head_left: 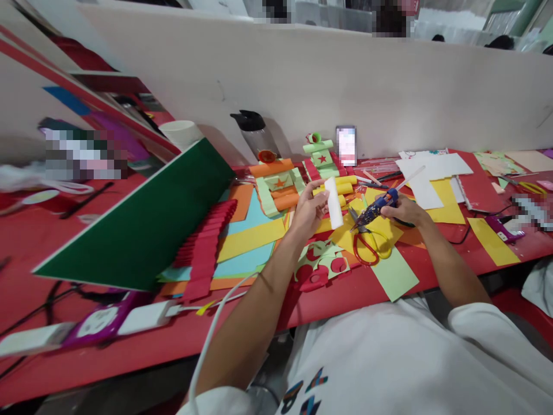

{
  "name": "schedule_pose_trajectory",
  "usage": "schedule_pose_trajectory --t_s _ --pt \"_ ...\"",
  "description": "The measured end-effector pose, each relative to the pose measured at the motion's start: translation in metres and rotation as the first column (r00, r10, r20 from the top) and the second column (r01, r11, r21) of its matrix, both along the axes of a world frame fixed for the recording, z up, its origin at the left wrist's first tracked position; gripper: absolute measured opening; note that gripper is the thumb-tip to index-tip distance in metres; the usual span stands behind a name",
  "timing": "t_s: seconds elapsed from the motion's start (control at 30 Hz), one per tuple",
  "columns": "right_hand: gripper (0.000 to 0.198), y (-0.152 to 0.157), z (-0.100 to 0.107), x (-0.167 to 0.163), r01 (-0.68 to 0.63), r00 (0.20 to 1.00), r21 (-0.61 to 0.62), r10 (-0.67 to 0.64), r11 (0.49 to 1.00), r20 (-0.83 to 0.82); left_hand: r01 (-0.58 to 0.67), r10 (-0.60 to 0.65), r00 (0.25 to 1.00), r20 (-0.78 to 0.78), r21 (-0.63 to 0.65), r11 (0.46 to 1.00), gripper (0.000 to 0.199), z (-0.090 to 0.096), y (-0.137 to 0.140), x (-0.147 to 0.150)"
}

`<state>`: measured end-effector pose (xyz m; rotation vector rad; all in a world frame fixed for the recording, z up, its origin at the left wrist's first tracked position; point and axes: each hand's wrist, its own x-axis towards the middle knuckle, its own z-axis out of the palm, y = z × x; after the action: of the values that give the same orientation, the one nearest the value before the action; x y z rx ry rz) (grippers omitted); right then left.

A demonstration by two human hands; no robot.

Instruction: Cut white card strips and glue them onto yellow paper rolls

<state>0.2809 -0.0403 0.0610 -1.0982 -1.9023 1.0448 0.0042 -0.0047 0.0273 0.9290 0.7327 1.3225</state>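
Between the fingers of my left hand (311, 206) is a white paper roll (334, 204), held upright and slightly tilted. My right hand (406, 208) grips a dark blue glue gun (377, 208) with a clear glue stick poking out of its back. The gun's nozzle points down and left, apart from the roll. Below it, scissors (371, 245) with red and yellow handles lie on yellow paper (391, 226). Yellow paper rolls (345, 188) sit just behind my left hand. Cut green and red paper scraps (322, 265) lie in front of it.
A green board (142, 225) leans at the left, near a purple power strip (101, 320) with white plugs. Paper-roll figures (280, 184), a bottle (257, 135) and a phone (346, 145) stand at the back. White sheets (432, 176) lie at the right. A white cable (211, 328) passes over my left arm.
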Motion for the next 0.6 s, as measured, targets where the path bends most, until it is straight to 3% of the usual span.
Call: schedule_pose_trajectory --t_s 0.2,0.3,0.4,0.6 --pt "0.071 0.005 -0.008 -0.001 0.083 0.956 -0.008 -0.082 0.997 -0.283 -0.12 0.119 0.993 0.022 0.076 0.99 0.059 -0.005 0.005 0.0" --pt "0.06 0.01 -0.011 -0.01 0.144 0.926 0.033 -0.123 0.989 -0.356 -0.142 0.14 0.99 0.03 0.112 0.983 0.07 -0.003 0.002 0.002" --pt "0.048 0.012 -0.013 -0.021 0.292 0.904 0.063 -0.254 0.954 -0.343 -0.158 0.159 0.987 0.003 0.148 0.976 0.081 0.0 -0.003 0.004" --pt "0.047 0.015 -0.019 -0.044 0.43 0.83 0.029 -0.382 0.902 -0.407 -0.139 0.157 0.985 -0.069 0.214 0.967 0.091 0.002 -0.015 0.013"
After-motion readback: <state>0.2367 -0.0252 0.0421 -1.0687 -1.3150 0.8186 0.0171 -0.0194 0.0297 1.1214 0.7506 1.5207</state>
